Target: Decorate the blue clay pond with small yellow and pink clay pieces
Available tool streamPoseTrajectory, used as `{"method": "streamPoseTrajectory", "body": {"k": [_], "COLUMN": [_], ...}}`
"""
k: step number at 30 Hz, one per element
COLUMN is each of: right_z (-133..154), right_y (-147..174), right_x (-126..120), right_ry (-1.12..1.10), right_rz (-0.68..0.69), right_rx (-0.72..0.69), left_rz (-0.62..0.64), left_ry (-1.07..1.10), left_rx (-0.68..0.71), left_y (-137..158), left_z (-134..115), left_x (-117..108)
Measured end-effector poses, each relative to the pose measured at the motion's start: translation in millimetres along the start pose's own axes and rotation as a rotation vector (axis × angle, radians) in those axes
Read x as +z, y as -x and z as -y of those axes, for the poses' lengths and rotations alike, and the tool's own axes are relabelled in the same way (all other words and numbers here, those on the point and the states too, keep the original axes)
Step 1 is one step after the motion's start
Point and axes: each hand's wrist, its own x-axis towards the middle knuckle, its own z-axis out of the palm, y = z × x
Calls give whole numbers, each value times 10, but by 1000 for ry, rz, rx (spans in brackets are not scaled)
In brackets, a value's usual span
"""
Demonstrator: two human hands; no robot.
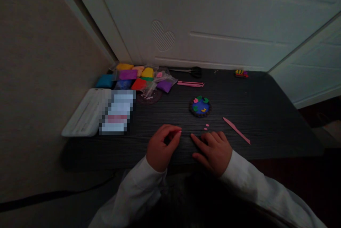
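At the near side of the table, my left hand [160,148] is pinched, thumb against forefinger, on a small bit of pink clay [180,132]. My right hand [214,151] rests palm-down to its right, forefinger and thumb stretched out and apart, the other fingers loosely bent, holding nothing. Just beyond it lie two small pink clay pieces [207,125]. Farther back sits a round clay pond [200,107], blue inside a dark brown beaded rim, with green leaves, a pink flower and small yellow shapes. A pink plastic clay knife [236,130] lies right of my right hand.
Several bags of coloured clay [128,75] are heaped at the back left. Near them are scissors [195,72], pink modelling tools [190,84] and a round dish [149,97]. A white case [86,114] and a blurred-out screen [118,112] lie left. A colourful clay piece [241,74] sits back right.
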Motion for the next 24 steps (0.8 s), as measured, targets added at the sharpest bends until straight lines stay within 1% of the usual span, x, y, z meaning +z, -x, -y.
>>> {"method": "streamPoseTrajectory", "body": {"k": [2,5,7,10,13,15,19,24], "right_z": [-4,-5,-4,-3,-3,-13,-56,-87], "right_y": [-4,0,5,12,21,23,13,12], "right_x": [-8,15,47,77,54,26,5,44], "right_ry": [2,-12,-6,9,-29,-48,-83,-83], "right_rz": [8,19,-4,-42,-11,-2,-16,-42], "right_rx": [37,17,21,63,31,40,91,75], "left_rz": [8,8,8,14,14,8,3,13], "left_ry": [-4,-13,-13,-5,-20,-34,-28,-18], "left_rx": [0,-3,-3,4,7,6,4,1], "left_y": [-2,-3,-2,-2,-3,-5,-4,3], "left_z": [-1,-3,-4,-4,-7,-8,-3,-1], "left_x": [-2,-4,-2,-1,-4,-7,-7,-6]}}
